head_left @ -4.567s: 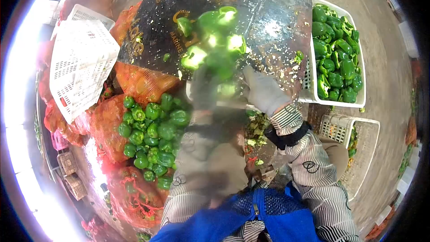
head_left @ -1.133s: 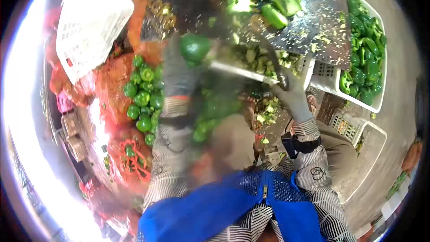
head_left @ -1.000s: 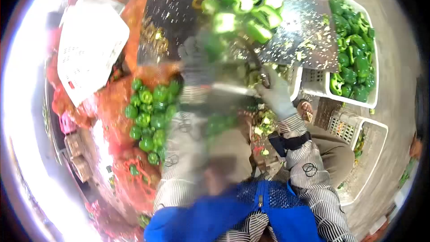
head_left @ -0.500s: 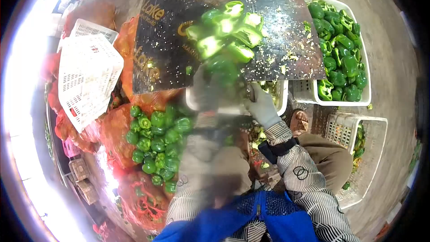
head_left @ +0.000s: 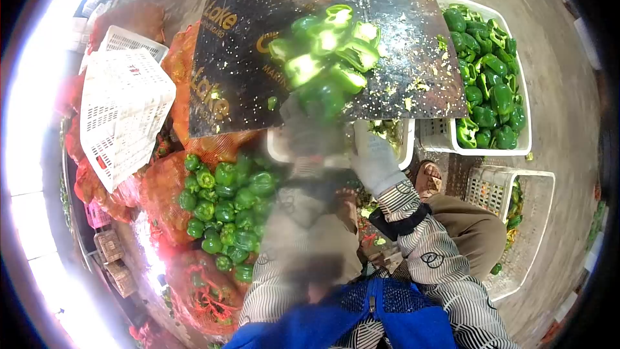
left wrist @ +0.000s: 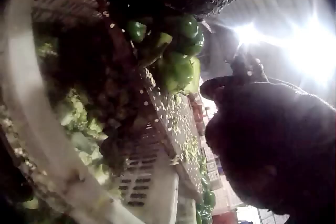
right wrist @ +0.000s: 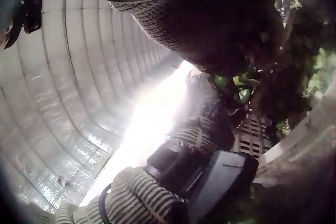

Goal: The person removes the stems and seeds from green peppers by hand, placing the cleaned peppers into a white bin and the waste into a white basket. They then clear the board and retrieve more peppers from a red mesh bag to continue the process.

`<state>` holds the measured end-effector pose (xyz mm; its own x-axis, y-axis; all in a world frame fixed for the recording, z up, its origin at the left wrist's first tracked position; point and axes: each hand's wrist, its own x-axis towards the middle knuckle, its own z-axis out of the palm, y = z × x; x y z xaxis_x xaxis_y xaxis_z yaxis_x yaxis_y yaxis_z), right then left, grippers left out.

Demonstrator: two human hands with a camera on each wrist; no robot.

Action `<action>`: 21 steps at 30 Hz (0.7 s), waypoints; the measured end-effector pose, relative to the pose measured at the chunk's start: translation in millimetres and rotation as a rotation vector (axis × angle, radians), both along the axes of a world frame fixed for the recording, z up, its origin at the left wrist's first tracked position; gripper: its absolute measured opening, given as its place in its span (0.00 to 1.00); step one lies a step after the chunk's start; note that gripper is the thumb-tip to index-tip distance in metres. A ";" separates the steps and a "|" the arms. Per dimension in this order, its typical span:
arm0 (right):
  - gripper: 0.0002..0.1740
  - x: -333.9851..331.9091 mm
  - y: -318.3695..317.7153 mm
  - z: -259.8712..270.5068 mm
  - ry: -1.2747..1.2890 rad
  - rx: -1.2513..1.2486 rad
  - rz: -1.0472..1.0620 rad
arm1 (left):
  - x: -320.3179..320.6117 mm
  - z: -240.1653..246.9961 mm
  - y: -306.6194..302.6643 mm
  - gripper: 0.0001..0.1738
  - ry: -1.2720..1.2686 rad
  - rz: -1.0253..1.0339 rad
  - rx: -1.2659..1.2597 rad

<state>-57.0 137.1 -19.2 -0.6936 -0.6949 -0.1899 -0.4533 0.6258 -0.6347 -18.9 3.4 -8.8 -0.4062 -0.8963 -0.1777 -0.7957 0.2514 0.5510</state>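
Note:
A green bell pepper (head_left: pixel 321 100) sits at the near edge of the dark board, blurred by a smear on the head camera. My gloved left hand (head_left: pixel 300 123) grips it from the near left. Just to the right, over the waste bin, my gloved right hand (head_left: pixel 374 158) is curled in a fist. Its knife, visible earlier, is hidden in the head view. The left wrist view has the right hand (left wrist: pixel 273 140) as a dark silhouette close to the peppers. Cut green pepper pieces (head_left: pixel 359 55) lie on the board (head_left: pixel 400 39) beyond both hands.
A white bin (head_left: pixel 407 142) with pepper scraps stands under the board's near edge. Trimmed peppers fill a white crate (head_left: pixel 524 100) at right; another crate (head_left: pixel 539 232) is nearer. Whole green peppers (head_left: pixel 226 210) are piled at left by red mesh sacks (head_left: pixel 165 184).
More cut pieces lie on the board than 4.6 s ago. About a second ago my left hand carried a whole pepper in from the left; since half a second ago, both hands have barely moved.

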 end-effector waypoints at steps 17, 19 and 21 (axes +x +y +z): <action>0.19 -10.5 -19.2 -30.4 0.009 0.175 0.010 | -11.0 -70.1 -19.7 0.33 0.015 -0.285 -0.394; 0.18 -4.9 -7.2 -35.9 -0.107 0.226 -0.059 | -18.6 -33.6 -5.8 0.31 0.186 -0.028 -0.046; 0.17 -2.2 22.9 -44.8 0.035 0.020 0.090 | -21.0 -56.0 -18.0 0.31 0.147 -0.067 -0.087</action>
<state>-59.2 160.0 -64.1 -0.6346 -0.7512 -0.1813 -0.5299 0.5938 -0.6055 -39.8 -14.7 -64.8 -0.4816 -0.8757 -0.0353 -0.6880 0.3528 0.6342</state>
